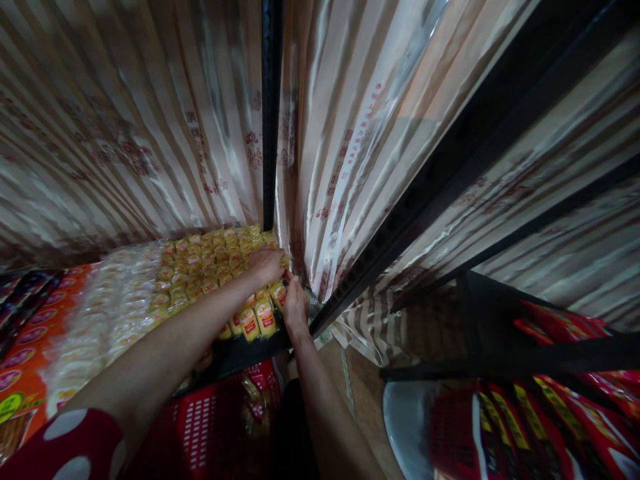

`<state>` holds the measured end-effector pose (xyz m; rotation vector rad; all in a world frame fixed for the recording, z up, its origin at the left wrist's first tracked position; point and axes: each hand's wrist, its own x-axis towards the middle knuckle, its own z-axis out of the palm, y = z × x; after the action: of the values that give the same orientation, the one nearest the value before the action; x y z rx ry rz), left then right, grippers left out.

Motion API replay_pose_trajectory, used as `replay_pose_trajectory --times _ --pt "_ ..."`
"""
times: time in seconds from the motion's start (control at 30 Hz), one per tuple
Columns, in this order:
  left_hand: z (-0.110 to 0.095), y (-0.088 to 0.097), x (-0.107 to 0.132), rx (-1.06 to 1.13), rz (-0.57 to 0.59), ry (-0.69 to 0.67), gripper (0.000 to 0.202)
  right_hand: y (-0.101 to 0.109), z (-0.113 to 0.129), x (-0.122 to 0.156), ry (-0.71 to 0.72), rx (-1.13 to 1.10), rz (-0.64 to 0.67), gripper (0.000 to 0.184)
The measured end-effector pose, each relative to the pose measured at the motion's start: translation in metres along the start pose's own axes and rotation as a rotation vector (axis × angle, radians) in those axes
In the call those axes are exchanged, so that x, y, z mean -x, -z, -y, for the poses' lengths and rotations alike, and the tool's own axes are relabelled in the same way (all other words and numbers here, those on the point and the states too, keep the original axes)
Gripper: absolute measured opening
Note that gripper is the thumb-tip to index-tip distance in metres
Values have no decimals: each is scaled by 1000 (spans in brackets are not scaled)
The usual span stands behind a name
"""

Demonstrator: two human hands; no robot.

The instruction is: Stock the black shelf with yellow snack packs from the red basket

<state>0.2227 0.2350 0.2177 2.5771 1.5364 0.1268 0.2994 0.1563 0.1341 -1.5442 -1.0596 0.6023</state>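
Note:
Several small yellow snack packets (pixel 210 263) lie in rows on a dark shelf (pixel 235 353). My left hand (pixel 267 265) reaches over them to the shelf's far right corner, fingers curled down onto the packets there. My right hand (pixel 295 307) is just below it, pressed against the front yellow packets (pixel 265 317) at the shelf edge; its fingers are closed on a packet by the upright post. My left sleeve (pixel 65 443) is red with white dots.
Tall stacks of wrapped paper cups (pixel 150 133) fill the shelves above, split by a black upright post (pixel 271 113). Clear-wrapped packs (pixel 107 300) and orange packets (pixel 30 340) lie left. A red basket (pixel 200 427) sits below. Red packets (pixel 530 427) fill the right shelf.

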Motion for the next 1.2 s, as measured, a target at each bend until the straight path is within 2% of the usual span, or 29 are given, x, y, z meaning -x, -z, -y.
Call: replay_pose_trajectory --times 0.13,0.3,0.47,0.63,0.8,1.03,1.2 --pt "-4 2 2 -19 -5 -5 24 2 1 3 -30 28 34 66" --pt "-7 2 1 -49 55 -24 23 5 0 8 -30 2 79 63" --pt "-13 5 -4 -98 109 5 18 9 3 13 42 -20 80 62" --pt "-12 9 -3 -82 70 -17 23 9 1 15 16 -43 81 60" --pt "-1 3 -1 -35 -10 -12 21 5 -1 14 -8 -15 116 66" --pt "3 -4 -6 -43 15 27 18 6 7 9 -84 5 127 64" --pt "2 -2 -8 -45 18 11 19 4 0 4 -106 -9 112 62"
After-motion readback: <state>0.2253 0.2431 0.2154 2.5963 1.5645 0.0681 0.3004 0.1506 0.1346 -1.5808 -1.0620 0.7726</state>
